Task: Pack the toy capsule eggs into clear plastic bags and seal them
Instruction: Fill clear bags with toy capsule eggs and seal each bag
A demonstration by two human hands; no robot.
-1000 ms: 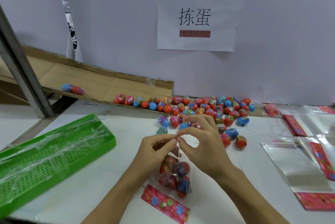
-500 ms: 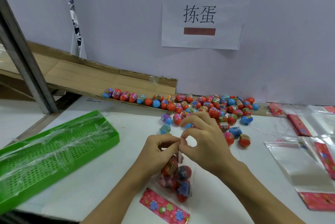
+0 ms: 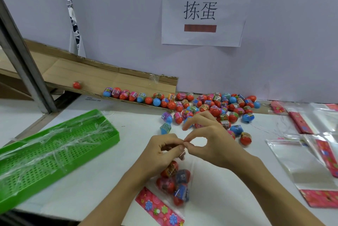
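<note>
Left hand (image 3: pixel 162 149): fingers curled, thumb and forefinger pinching the top edge of the bag (image 3: pixel 182 176).
Right hand (image 3: pixel 208 139): thumb and forefinger pinching the same bag top, tip to tip with the left; the other three fingers arch up and apart.
Bag: one, clear, held between the two hands near the front of the desk (image 3: pixel 109 174), its pink flowered header card (image 3: pixel 159 207) lying flat toward the front edge.
Eggs in bag (image 3: pixel 173 180): about five show, red and blue; the exact count is hard to tell through the plastic.
Loose eggs (image 3: pixel 210 108): several dozen, red, blue and pink, heaped on the desk beyond the hands and lined up along the low end of the chute (image 3: pixel 113 79).
Lone egg (image 3: pixel 77 85): one, red, higher up the cardboard chute, apart from the rest.
Tray (image 3: pixel 54 149): one, green, perforated, left of the hands, strewn with clear plastic strips.
Empty bags (image 3: pixel 300 161): several, flat, with pink headers, at the right; too overlapped to count.
Sign (image 3: pixel 203 11): one paper sheet on the wall, two printed characters.
</note>
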